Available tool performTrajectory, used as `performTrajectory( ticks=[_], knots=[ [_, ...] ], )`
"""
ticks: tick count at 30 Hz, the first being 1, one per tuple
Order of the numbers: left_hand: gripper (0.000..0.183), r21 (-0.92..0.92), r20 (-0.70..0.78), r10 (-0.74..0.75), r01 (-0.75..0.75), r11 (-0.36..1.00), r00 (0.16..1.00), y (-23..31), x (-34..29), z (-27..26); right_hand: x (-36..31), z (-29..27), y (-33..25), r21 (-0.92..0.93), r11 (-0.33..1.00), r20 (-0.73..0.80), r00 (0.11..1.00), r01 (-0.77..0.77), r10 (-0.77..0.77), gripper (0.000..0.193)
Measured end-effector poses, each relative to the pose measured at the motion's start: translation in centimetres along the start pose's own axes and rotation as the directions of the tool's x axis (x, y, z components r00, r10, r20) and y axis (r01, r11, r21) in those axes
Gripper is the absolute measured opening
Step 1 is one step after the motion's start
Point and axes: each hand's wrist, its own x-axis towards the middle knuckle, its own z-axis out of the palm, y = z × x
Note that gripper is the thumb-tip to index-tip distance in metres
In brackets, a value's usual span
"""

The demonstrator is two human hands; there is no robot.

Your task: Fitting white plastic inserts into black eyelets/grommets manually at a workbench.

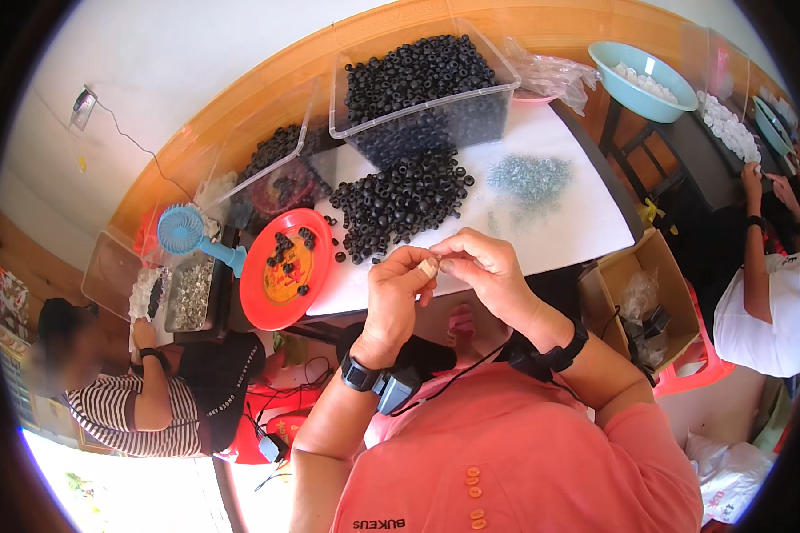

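Observation:
My left hand (395, 298) and my right hand (489, 277) meet fingertip to fingertip above the near edge of the white tabletop (587, 213). Both are closed in a pinch, and whatever lies between the fingers is too small to name. A pale tan wrap or piece (428, 266) shows at my left thumb tip. Just beyond my hands spreads a loose heap of small black ring-shaped parts (400, 202). Farther right lies a scatter of tiny clear bluish pieces (531, 180).
A clear bin (427, 129) of black parts stands behind the heap. At left are a red plate (256, 266) holding some black parts and a blue fan (183, 231). A cardboard box (680, 338) sits at right. People work at both sides, near a light-blue basin (636, 102).

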Motion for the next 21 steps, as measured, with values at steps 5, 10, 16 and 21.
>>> performTrajectory(
  ticks=[5, 10, 16, 21],
  knots=[
    [0.012, -0.129, 0.067, -0.085, 0.094, 0.987, 0.994, -0.1, 0.0, 0.3, 0.1, -1.0, -1.1, -0.186, 0.973, 0.025, 0.991, 0.136, -0.134, 0.011],
    [0.009, 0.296, 0.038, 0.103, -0.11, 0.949, 0.994, 0.4, 0.6, -0.3, -0.1, -2.1, -0.8, -0.417, 0.866, 0.084, 0.961, 0.275, -0.265, 0.01],
    [0.016, 0.854, 0.251, 0.606, -0.467, 0.228, 0.755, 3.1, 6.5, -3.7, -0.5, -2.8, 0.5, -0.201, 0.978, -0.106, 0.993, -0.064, 0.043, 0.008],
    [0.016, 0.892, 0.427, 0.554, -0.432, -0.131, 0.714, 1.1, 9.4, -4.1, -0.7, -2.5, 0.4, -0.282, 0.959, -0.058, 0.998, -0.012, -0.004, 0.008]
  ],
)
